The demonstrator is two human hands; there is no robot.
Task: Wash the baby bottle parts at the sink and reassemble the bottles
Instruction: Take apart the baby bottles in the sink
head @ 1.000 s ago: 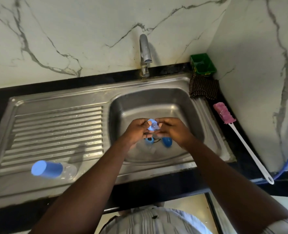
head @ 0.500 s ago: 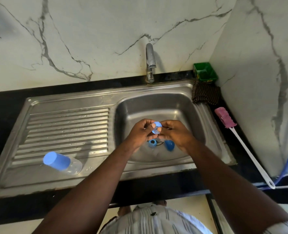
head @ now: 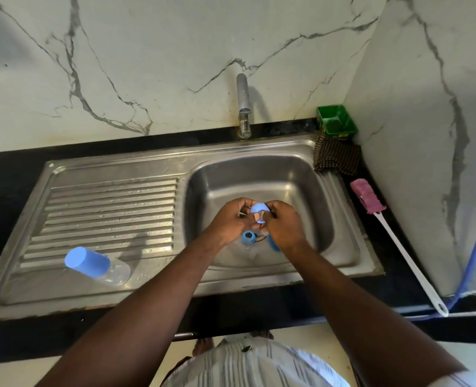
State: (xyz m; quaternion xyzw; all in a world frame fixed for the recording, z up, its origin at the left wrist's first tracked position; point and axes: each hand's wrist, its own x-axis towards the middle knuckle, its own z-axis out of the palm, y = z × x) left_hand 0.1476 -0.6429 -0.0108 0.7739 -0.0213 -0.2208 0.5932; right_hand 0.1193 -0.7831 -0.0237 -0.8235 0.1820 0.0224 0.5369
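Steel sink [head: 147,163], over basin: my left hand [head: 231,219] and right hand [head: 284,223] pinch one blue bottle part [head: 260,208], fingers [head: 243,203] curled; capped bottle [head: 100,265] front-left.

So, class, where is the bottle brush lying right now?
In the head view, the brush lies on the black counter right of the sink, nearer the person than the brown cloth, along the right wall.

Dim, soft daylight; glare patch on drainboard [head: 136,241]; wide-angle bending at edges; slight blur.
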